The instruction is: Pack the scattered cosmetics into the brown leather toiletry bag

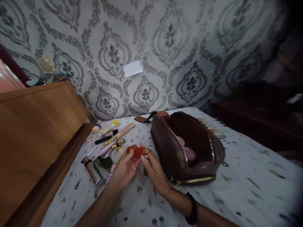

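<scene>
Between both hands is a small glossy orange-red item (135,152) with a gold-coloured part at its right end; its exact kind is not clear. My left hand (126,168) grips it from the left, fingers curled beneath. From the right, my right hand (152,168) closes on the gold end, a dark band around that wrist. Just right of my hands stands a brown toiletry bag (163,142), unzipped wide, with pink items (189,153) inside. Left of my hands lie a silver cylinder (93,171), a dark green round lid (107,163) and several cosmetic tubes (124,130).
Everything lies on a white patterned sheet (151,208). A wooden panel (40,123) bounds the left side, and a patterned wall (151,47) rises behind. The bag's brown strap (144,119) reaches toward the wall. A yellow cap (115,123) lies at the back left.
</scene>
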The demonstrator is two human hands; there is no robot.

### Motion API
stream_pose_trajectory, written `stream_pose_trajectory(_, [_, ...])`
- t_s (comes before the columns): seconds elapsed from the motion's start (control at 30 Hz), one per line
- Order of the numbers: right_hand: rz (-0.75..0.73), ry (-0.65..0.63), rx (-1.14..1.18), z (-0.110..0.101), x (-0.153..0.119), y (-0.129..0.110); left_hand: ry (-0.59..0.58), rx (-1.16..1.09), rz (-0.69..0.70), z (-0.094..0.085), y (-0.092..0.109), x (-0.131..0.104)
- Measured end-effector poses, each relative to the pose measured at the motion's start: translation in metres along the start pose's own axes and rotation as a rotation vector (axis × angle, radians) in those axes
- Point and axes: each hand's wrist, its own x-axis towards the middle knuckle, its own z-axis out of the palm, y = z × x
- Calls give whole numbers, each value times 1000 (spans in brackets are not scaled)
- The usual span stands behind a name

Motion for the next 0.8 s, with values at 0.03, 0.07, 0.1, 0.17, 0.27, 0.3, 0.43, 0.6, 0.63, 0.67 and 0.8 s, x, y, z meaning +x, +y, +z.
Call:
stream_pose_trajectory(0.03, [8, 7, 19, -1, -1, -2, -23, 41, -14, 2, -7, -5])
stream_pose_trajectory(0.07, [22, 14, 40, -3, -3, -4, -49, 104, -29, 4, -12, -9])
stream_pose_trajectory(0.1, [34, 21, 60, -6, -5, -6, -81, 193, -48, 4, -15, -12])
stream_pose_trajectory(0.17, [59, 23, 92, -12, -9, -11, -167, 464, -57, 3, -16, -17])
stream_pose_trajectory(0.27, [105, 21, 133, -22, -14, -15, -218, 1027, 162, -1, -6, -19])
stream_pose_trajectory(0.3, [137, 13, 159, -25, -16, -14, -190, 1175, 277, -2, -2, -20])
stream_pose_trajectory(0.43, [335, -172, 319, -29, -25, -9, -143, 1224, 470, -4, 5, -26])
stream_pose_trajectory(0.6, [415, -348, 399, -24, -33, -8, -314, 940, 382, -6, 3, -32])
stream_pose_trajectory(0.63, [426, -355, 426, -24, -34, -8, -347, 922, 366, -7, 4, -32])
stream_pose_trajectory(0.67, [447, -365, 460, -24, -34, -8, -375, 920, 362, -8, 5, -32])
stream_pose_trajectory(0.8, [630, -482, 617, -28, -32, -6, -402, 1082, 447, -13, 12, -30])
